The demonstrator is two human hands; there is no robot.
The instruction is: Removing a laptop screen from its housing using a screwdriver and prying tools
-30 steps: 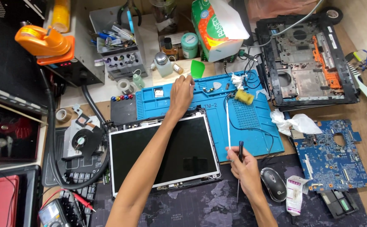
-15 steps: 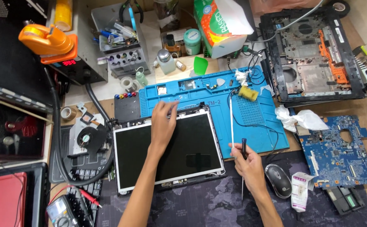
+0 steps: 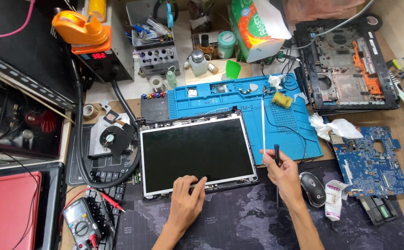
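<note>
Right at the middle of the bench sits one flat black laptop screen panel in its thin silver frame [image 3: 197, 153], lying face up, its far edge overlapping the blue silicone repair mat [image 3: 239, 109] and its near edge over the dark desk pad with a map print [image 3: 239, 222]. My left hand [image 3: 186, 201] is on the near edge of that panel, fingers curled over the bottom strip of the frame and touching it, not really clamped on anything, more pressing or feeling along the edge. My right hand [image 3: 283, 173] is just off the panel's near right corner, closed around one slim black screwdriver [image 3: 276, 176], held about upright with the tip pointing down toward the desk pad, so the tool is beside the screen and not touching it.

Going outward: one long white plastic pry stick [image 3: 262, 122] lies on the mat just right of the panel. One grey computer mouse [image 3: 313, 189] sits right next to the right hand. Further right there's one bare blue circuit board [image 3: 371, 162], and behind it one gutted black laptop base shell [image 3: 348, 65]. One crumpled white tissue [image 3: 334, 127] lies between those two. On the left, one small black cooling fan [image 3: 111, 139] is just beside the panel's far left corner, and one grey multimeter with red and black probes [image 3: 82, 224] sits near the front edge. One red laptop lid [image 3: 7, 208] is way off to the left.
</note>
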